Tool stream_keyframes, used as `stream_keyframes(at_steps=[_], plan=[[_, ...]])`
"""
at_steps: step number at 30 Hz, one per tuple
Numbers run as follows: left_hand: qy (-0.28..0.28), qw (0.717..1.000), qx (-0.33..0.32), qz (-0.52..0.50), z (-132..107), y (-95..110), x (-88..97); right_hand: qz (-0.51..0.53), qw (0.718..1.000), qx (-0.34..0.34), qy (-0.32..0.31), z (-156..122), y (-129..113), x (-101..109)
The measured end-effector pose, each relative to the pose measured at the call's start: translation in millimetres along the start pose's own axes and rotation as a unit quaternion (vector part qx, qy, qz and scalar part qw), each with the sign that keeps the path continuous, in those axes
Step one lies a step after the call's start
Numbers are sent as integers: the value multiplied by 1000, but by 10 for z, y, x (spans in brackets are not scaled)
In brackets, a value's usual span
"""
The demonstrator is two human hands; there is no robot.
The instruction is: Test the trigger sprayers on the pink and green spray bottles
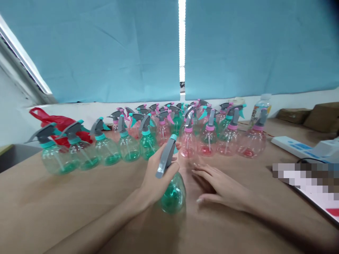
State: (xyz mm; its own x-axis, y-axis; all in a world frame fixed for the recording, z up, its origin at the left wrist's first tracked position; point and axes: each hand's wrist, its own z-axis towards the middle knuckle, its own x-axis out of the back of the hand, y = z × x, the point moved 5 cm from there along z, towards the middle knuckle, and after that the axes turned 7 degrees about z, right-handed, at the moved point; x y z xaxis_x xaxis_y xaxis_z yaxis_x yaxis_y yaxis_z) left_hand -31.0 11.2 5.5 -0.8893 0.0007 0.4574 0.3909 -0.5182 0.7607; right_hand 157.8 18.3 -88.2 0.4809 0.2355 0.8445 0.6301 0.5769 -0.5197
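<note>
My left hand [159, 173] is wrapped round the neck of a green spray bottle [173, 194] with a grey trigger head, tilted a little, near the middle of the table. To its right, my right hand [217, 183] hovers over or rests on the tabletop, fingers stretched out and holding nothing. Beyond my left hand a row of green spray bottles [107, 151] runs off to the left. Past my right hand stands a row of pink spray bottles [208, 141]. Further pink and green spray bottles [162, 130] crowd behind them, partly hidden.
A red plastic bag [57, 121] lies behind the green row at left. At right are a white power strip [296, 150], a drink bottle [261, 107] and brown boxes [324, 118]. A partly blurred flat device or sheet [312, 194] lies at the right edge. Blue blinds [113, 49] hang behind.
</note>
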Motion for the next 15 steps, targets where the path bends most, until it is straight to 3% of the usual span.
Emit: stream_keyframes(at_steps=[7, 15], plan=[[-9, 999, 29, 38, 125, -20, -52, 24, 999, -14, 25, -70, 316, -128], [-3, 999, 11, 51, 163, -29, -103, 45, 999, -24, 12, -104, 346, -127]])
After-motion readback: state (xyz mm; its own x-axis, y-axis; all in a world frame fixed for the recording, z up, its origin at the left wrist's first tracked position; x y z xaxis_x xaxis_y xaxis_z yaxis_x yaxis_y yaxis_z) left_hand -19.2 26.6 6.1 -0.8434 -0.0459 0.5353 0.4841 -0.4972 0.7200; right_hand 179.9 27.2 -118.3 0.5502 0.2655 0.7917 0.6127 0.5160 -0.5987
